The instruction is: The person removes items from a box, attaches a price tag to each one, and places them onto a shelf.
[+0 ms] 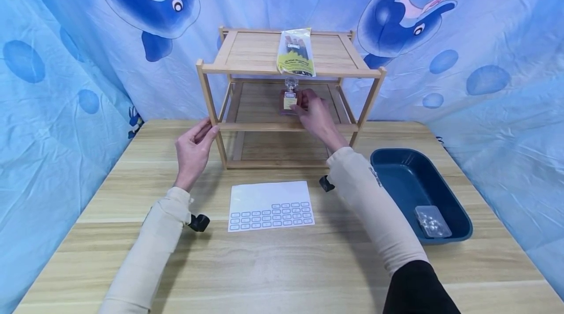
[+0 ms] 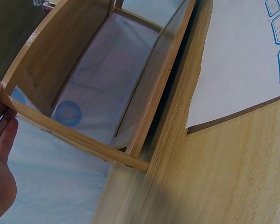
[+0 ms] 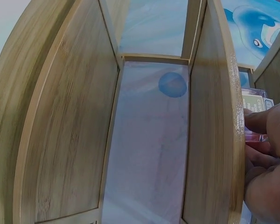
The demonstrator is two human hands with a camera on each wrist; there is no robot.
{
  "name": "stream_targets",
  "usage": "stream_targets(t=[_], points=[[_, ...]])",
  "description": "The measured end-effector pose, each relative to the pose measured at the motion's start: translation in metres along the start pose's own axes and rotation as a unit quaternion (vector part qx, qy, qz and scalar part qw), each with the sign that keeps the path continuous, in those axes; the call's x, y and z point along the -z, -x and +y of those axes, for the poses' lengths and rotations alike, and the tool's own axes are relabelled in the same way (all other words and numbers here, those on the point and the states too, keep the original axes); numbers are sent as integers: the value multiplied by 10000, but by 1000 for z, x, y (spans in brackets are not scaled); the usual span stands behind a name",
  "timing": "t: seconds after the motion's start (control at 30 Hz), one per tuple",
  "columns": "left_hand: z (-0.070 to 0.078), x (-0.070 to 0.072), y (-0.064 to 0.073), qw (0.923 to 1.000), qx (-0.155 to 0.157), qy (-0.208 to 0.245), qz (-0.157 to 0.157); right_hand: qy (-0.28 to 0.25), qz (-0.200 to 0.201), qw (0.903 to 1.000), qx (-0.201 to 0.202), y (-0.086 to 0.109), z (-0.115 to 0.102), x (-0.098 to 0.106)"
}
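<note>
A three-tier wooden shelf rack point(image 1: 255, 103) stands at the back of the table. On its middle tier is a pinkish perfume bottle point(image 1: 289, 102) with a clear faceted stopper and a pale label. My right hand point(image 1: 318, 119) grips the bottle by its right side; in the right wrist view the curled fingers partly cover the bottle point(image 3: 255, 101). With thumb and fingers, my left hand point(image 1: 194, 150) pinches the rack's front left post near the middle tier. That hand point(image 2: 2, 172) shows only partly in the left wrist view.
A yellow-and-clear packet point(image 1: 296, 54) lies on the top tier, slightly over its front edge. In front of the rack lies a white sheet of printed labels point(image 1: 269, 196). A dark blue tray point(image 1: 396, 167) at right holds a small clear box point(image 1: 433, 221).
</note>
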State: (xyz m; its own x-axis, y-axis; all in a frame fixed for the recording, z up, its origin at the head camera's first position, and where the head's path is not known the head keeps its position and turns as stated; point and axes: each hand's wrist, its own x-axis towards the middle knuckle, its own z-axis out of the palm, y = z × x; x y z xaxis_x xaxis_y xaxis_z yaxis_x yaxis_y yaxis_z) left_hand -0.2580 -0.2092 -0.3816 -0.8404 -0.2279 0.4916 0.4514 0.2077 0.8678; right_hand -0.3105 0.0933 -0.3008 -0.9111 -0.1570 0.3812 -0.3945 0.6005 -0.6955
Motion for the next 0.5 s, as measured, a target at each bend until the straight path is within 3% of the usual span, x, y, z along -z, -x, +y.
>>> stream_targets(t=[0.5], points=[[1,-1,0,10000,-2,-38,28,259,-193,9995,13,0,1,3]])
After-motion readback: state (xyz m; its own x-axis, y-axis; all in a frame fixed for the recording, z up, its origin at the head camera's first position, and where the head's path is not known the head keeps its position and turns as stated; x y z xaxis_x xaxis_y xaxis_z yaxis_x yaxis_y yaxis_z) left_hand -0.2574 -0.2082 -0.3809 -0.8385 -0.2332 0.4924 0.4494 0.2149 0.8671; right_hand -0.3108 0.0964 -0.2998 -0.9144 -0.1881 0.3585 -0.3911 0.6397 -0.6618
